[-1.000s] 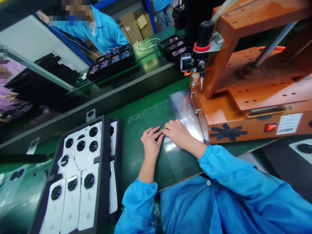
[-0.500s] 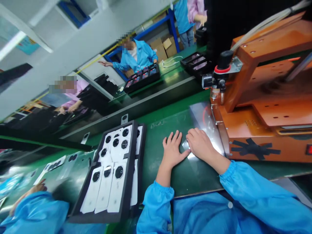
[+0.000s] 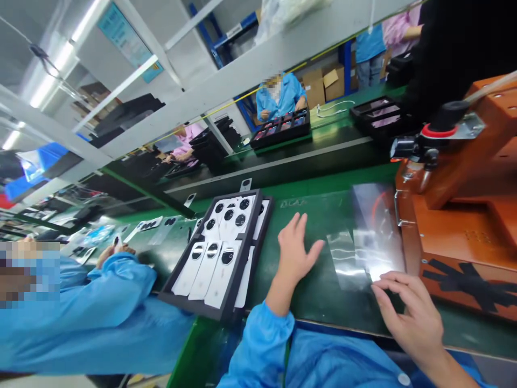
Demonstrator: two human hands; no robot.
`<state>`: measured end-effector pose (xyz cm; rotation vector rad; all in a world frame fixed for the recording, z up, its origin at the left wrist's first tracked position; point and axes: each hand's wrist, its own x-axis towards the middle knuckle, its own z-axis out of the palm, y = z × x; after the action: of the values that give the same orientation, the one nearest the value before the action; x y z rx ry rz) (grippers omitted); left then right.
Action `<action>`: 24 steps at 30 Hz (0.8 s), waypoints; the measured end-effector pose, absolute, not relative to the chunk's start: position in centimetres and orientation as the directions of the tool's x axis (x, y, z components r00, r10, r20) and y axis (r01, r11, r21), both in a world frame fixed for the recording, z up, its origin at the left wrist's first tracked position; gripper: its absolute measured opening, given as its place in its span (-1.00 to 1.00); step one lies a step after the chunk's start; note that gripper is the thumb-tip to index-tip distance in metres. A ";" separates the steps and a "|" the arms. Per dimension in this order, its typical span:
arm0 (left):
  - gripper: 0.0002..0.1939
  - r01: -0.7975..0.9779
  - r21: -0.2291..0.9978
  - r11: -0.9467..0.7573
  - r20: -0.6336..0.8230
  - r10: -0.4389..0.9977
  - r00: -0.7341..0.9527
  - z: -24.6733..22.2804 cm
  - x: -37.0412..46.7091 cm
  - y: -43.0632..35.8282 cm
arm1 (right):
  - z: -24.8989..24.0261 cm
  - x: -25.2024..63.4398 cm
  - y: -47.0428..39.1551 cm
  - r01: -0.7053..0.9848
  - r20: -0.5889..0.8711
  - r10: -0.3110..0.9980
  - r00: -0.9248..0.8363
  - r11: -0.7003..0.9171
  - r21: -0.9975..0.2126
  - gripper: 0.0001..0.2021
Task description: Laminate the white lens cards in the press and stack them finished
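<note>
So the big change is the hands. A second ago they were basically touching over the clear film, and half a second ago the left was already spread out while the right was still on it. Now they're well apart. Left hand (image 3: 297, 250) has its fingers up and thumb stuck out wide, over the green bench top (image 3: 305, 302) between the black tray (image 3: 242, 258) and the film. Right hand (image 3: 416, 312) has moved down to the near side, thumb and index tips close together. Can't tell if they're pinching a film edge or just touching there.

The small clear film (image 3: 343, 258) is in plain view now, lying on the bench to the right of the left hand, and up and left of the right fingertips. The bigger clear sheet (image 3: 374, 215) is just beside it, running up by the orange machine (image 3: 468, 231), and the right fingertips are at its lower end.

View's also swung left, so you get more of the co-worker's blue sleeve (image 3: 129, 275). Tray's still full of white phone back panels (image 3: 218, 280) with round black camera areas.
</note>
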<state>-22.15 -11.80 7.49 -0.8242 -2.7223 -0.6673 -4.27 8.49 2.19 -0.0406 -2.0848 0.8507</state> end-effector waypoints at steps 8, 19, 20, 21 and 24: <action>-0.51 -0.210 0.248 0.946 0.084 -0.237 -0.968 14.1 -24.7 -33.6 | 1.8 -4.7 8.5 -0.338 0.735 0.261 -0.626 0.758 -0.558 -0.81; -0.56 -0.413 0.146 0.899 0.015 -0.419 -0.908 13.9 -26.6 -39.4 | 2.8 -4.6 8.1 -0.363 0.734 0.231 -0.639 0.750 -0.552 -0.81; -0.61 -0.421 0.144 0.896 0.071 -0.433 -0.898 14.3 -26.7 -39.5 | 3.0 -4.6 8.0 -0.366 0.726 0.227 -0.649 0.744 -0.560 -0.81; -0.65 -0.427 0.147 0.892 0.129 -0.445 -0.886 14.7 -26.8 -39.5 | 3.1 -4.6 7.9 -0.364 0.715 0.229 -0.660 0.735 -0.572 -0.81; -0.73 -0.408 0.208 0.889 0.280 -0.454 -0.846 15.7 -26.6 -39.4 | 3.2 -4.6 7.8 -0.340 0.680 0.256 -0.687 0.714 -0.612 -0.81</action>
<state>-26.56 -39.38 15.67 0.6415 -2.7336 -0.2008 -4.61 7.83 3.15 0.0636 -2.1233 0.9570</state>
